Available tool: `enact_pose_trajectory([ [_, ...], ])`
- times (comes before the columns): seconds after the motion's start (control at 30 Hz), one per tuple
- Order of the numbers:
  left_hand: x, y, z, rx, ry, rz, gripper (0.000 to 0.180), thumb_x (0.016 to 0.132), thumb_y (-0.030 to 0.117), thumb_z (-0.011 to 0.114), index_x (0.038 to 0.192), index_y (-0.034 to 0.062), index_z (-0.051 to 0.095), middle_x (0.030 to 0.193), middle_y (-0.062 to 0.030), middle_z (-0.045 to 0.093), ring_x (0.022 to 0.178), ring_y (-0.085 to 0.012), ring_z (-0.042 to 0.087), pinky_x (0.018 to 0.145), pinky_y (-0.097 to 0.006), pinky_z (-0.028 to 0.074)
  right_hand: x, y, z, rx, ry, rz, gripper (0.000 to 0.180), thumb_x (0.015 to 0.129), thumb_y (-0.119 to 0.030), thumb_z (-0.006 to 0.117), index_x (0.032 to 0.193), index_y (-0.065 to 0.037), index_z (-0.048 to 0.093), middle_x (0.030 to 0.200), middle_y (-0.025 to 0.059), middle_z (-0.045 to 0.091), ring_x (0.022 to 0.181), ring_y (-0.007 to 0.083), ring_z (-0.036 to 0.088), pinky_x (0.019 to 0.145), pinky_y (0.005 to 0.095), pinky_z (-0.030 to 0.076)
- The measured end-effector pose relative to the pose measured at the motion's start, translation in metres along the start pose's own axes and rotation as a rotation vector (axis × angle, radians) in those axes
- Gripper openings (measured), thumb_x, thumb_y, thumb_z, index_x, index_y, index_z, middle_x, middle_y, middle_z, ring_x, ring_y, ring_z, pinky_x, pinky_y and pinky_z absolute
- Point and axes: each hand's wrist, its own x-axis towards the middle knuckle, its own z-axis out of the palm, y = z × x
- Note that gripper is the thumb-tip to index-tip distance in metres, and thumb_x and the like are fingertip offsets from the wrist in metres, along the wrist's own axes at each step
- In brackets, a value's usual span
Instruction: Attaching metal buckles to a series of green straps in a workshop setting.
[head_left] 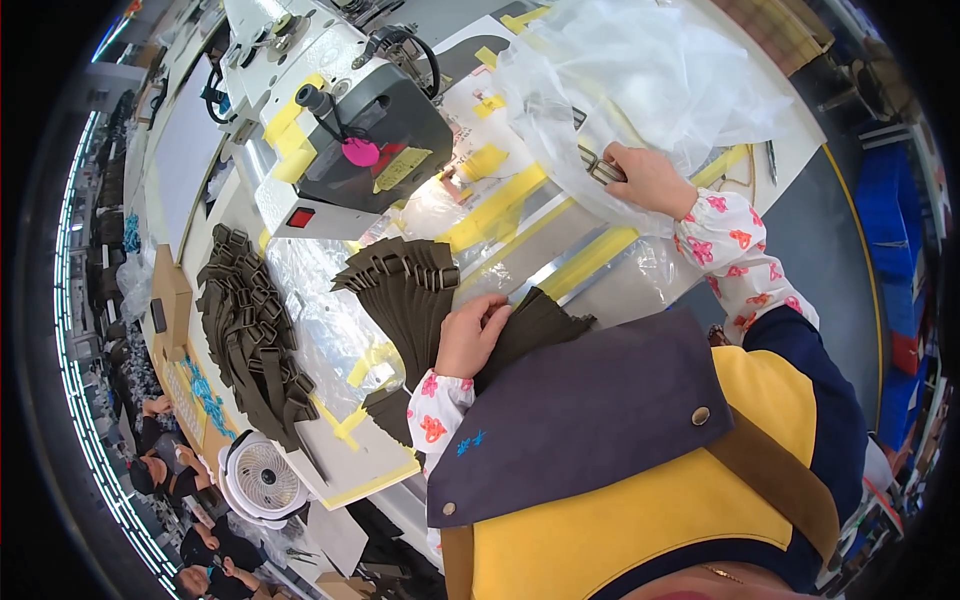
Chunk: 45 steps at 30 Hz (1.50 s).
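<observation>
Nearest: an apron in yellow and dark blue, with sleeves printed in pink flowers. The left hand (pixel 470 335) rests palm-down on a stack of dark olive straps (pixel 415 300), fingers curled over its near end and pressing it to the table (pixel 560 235). The hand is loosely closed on the stack, not lifting it. The straps fan out away from the person, each ending in a metal buckle at the far end.

Further out, to the right: the right hand (pixel 648 178) reaches across the table and pinches a small metal buckle (pixel 600 168) between thumb and fingertips, closed on it. The hand lies at the edge of a big crumpled clear plastic bag (pixel 640 75). The buckle is just at the bag's opening.

Strips of yellow tape (pixel 500 205) run across the table between the two hands.

Left of the stack: a long heap of finished straps with buckles (pixel 255 335) lying on clear plastic sheet. A small white fan (pixel 262 478) stands at the table's near-left corner.

Farthest: a sewing machine (pixel 350 130), white and grey, with a pink round tag on its front.
</observation>
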Motion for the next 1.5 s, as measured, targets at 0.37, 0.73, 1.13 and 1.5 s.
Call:
enact_pose_trajectory([
  [0.37, 0.014, -0.026, -0.01, -0.083, -0.173, -0.045, 0.023, 0.081, 0.022, 0.056, 0.09, 0.0012, 0.062, 0.077, -0.0174, 0.061, 0.072, -0.0305, 0.06, 0.064, -0.033, 0.047, -0.011, -0.041, -0.044, 0.509, 0.187, -0.011, 0.011, 0.078, -0.01, 0.06, 0.082, -0.001, 0.063, 0.068, 0.005, 0.058, 0.061, 0.0127, 0.052, 0.056, 0.0257, 0.04],
  [0.73, -0.018, -0.004, -0.019, -0.315, 0.445, 0.091, 0.016, 0.087, 0.015, 0.053, 0.086, 0.0, 0.056, 0.066, -0.0013, 0.053, 0.059, -0.0091, 0.047, 0.055, -0.022, 0.038, -0.024, -0.119, 0.013, 1.28, -0.508, -0.224, 0.008, 0.082, -0.004, 0.055, 0.088, 0.0, 0.059, 0.077, 0.0025, 0.057, 0.069, 0.0054, 0.051, 0.062, 0.0196, 0.042],
  [1.13, -0.026, 0.008, -0.012, -0.572, 0.3, 0.042, 0.011, 0.085, 0.011, 0.057, 0.088, 0.0006, 0.058, 0.068, 0.0024, 0.052, 0.06, -0.0031, 0.043, 0.055, -0.017, 0.035, -0.018, -0.152, 0.034, 1.125, -0.494, -0.26, 0.021, 0.081, -0.003, 0.058, 0.1, -0.001, 0.049, 0.081, 0.0028, 0.055, 0.067, 0.0061, 0.053, 0.06, 0.0186, 0.044],
  [1.5, -0.021, 0.008, 0.01, -0.187, 0.768, 0.341, 0.019, 0.073, -0.008, 0.059, 0.09, 0.0016, 0.061, 0.079, -0.0108, 0.062, 0.07, -0.0175, 0.06, 0.061, -0.025, 0.045, -0.017, -0.145, 0.043, 1.065, -0.699, -0.024, 0.016, 0.085, -0.018, 0.057, 0.088, -0.003, 0.055, 0.073, -0.0006, 0.054, 0.063, 0.0039, 0.05, 0.057, 0.0174, 0.041],
])
